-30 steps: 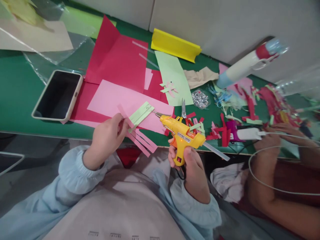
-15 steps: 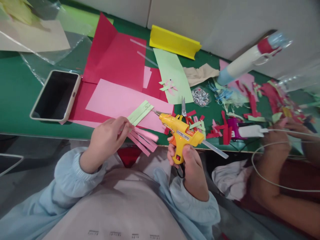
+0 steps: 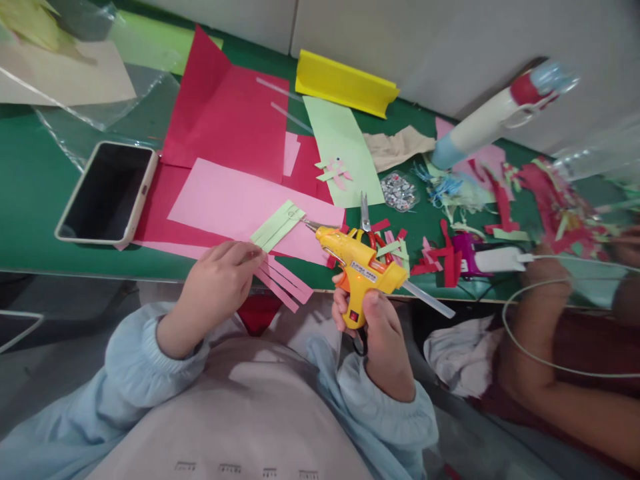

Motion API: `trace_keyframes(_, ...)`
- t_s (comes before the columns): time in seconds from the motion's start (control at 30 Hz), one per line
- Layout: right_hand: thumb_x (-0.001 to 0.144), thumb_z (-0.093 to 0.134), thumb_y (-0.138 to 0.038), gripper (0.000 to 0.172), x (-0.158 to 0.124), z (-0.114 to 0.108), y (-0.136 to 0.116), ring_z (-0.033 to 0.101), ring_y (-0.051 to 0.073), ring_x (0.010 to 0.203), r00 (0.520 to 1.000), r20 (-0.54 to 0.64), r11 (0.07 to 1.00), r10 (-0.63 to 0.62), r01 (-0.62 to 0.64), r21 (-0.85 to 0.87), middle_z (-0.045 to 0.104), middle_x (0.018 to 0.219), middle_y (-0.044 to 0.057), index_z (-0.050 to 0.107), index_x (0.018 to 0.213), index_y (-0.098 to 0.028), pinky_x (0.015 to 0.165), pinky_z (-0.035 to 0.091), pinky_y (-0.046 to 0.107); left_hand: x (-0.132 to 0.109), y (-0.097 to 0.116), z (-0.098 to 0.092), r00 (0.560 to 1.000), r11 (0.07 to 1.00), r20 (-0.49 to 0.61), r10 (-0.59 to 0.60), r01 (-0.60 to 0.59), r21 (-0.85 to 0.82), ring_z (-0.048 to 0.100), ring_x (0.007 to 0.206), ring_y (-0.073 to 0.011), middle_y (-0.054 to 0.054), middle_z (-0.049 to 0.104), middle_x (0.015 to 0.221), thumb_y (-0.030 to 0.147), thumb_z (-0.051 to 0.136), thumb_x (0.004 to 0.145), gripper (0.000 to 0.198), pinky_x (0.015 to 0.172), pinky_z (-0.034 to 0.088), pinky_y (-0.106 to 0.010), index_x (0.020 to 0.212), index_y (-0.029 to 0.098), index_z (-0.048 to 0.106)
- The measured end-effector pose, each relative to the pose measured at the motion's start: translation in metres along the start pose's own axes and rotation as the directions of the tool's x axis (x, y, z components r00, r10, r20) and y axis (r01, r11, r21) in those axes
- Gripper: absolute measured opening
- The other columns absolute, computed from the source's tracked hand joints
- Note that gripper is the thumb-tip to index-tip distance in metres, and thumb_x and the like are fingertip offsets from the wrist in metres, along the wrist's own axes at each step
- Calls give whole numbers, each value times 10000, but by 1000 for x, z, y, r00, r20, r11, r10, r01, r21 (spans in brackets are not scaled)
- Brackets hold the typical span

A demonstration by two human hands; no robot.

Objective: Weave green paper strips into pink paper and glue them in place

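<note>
My left hand (image 3: 220, 280) pinches light green paper strips (image 3: 278, 225) together with pink paper strips (image 3: 286, 283), which fan out below the green ones. In my right hand (image 3: 377, 327) is a yellow hot glue gun (image 3: 360, 263), my fingers wrapped round its handle near the orange trigger. Its metal nozzle points left, at the far end of the green strips; whether it touches them I cannot tell. A clear glue stick (image 3: 429, 299) sticks out of the gun's back. Beneath the strips lies a pink paper sheet (image 3: 215, 197) on the table.
A phone (image 3: 107, 192) lies at left, beside red paper (image 3: 235, 120). Scissors (image 3: 366, 217), paper scraps (image 3: 393, 248) and a box of small beads (image 3: 399, 191) are beyond the glue gun. A bottle (image 3: 495, 117) stands behind. At right, a co-worker's arm (image 3: 535, 327) is near a white cable (image 3: 510, 333).
The pink strips have shifted slightly and lie closer together under my left hand, whose fingers have rolled forward. The glue gun stays at the green strips' end. The co-worker's hands have moved right.
</note>
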State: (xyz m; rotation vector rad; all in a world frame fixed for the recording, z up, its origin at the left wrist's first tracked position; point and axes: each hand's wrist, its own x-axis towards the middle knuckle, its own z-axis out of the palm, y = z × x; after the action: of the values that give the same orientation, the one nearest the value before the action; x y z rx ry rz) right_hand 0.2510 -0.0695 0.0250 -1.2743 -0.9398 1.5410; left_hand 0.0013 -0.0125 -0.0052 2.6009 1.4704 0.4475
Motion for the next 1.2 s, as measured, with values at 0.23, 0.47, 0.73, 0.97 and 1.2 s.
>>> trace_keyframes(0.23, 940, 484, -614, 456, -1, 1, 1, 422, 100, 538, 1000, 17, 1000, 5, -5, 0, 521, 788, 18, 611, 1076, -198, 432, 231, 244, -2, 7, -3, 999, 996, 42, 22, -25, 84, 660, 1068, -292, -118, 705, 1191, 90, 429, 914, 413, 891, 556, -444, 1160, 234, 727)
trace_keyframes(0.47, 935, 492, -624, 472, -1, 1, 4, 454, 102, 557, 999, 52, 1000, 5, -6, 22, 507, 792, 14, 623, 1098, -201, 440, 245, 242, -4, 2, 0, 994, 989, -48, 98, -92, 120, 665, 1015, -289, -148, 707, 1182, 94, 427, 914, 386, 882, 565, -432, 1198, 114, 689)
trace_keyframes(0.73, 936, 495, -624, 486, 0, 0, 6, 474, 103, 568, 996, 86, 999, 1, -4, 43, 518, 815, 24, 641, 1134, -204, 441, 263, 243, -1, 7, 1, 986, 967, -89, 145, -122, 223, 676, 921, -287, -140, 722, 1095, 72, 456, 896, 327, 756, 573, -409, 1100, 101, 710)
trace_keyframes(0.97, 948, 500, -606, 445, -1, 1, 7, 453, 90, 544, 993, 114, 998, -10, 2, 66, 507, 794, 14, 648, 1099, -214, 439, 231, 235, 0, 4, 1, 991, 976, -61, 117, -103, 194, 673, 938, -289, -140, 716, 1110, 95, 460, 899, 342, 782, 568, -420, 1143, 117, 699)
trace_keyframes(1.2, 953, 499, -599, 455, -1, 0, 11, 457, 85, 541, 993, 114, 998, -14, 7, 63, 515, 801, 14, 646, 1122, -203, 432, 249, 240, 1, 7, 2, 995, 971, -15, 96, -90, 222, 673, 947, -308, -157, 710, 1107, 100, 450, 893, 346, 738, 567, -430, 1122, 94, 708)
